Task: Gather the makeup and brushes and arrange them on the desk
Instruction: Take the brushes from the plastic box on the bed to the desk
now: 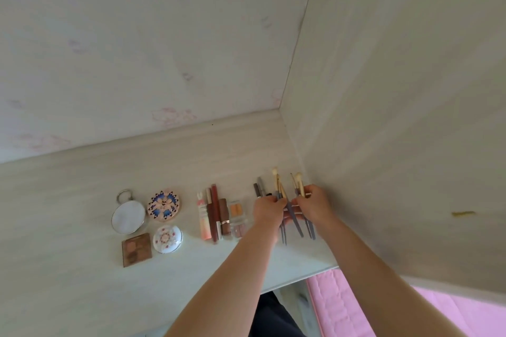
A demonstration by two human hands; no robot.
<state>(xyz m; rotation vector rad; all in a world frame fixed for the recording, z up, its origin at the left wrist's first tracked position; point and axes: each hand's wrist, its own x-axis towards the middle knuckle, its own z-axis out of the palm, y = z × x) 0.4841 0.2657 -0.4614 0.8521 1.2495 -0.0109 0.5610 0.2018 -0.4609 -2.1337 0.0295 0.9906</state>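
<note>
Both hands hold makeup brushes over the right end of the pale desk [82, 295], close to the side wall. My left hand [267, 212] grips a few brushes [279, 189] with cream tips and dark handles. My right hand [315, 206] grips another few brushes [298, 182]; their dark handles stick out toward me. Dark pencils [259, 187] lie just left of the hands. Further left lie lipsticks and tubes [213, 216] in a row, and small blush pans [237, 217].
At the left lie a round mirror [128, 216], a patterned compact [163, 204], a white round compact [167, 238] and a brown eyeshadow palette [136, 249]. A wall panel [397, 145] closes the desk's right side. Pink bedding [356, 306] lies below the desk edge.
</note>
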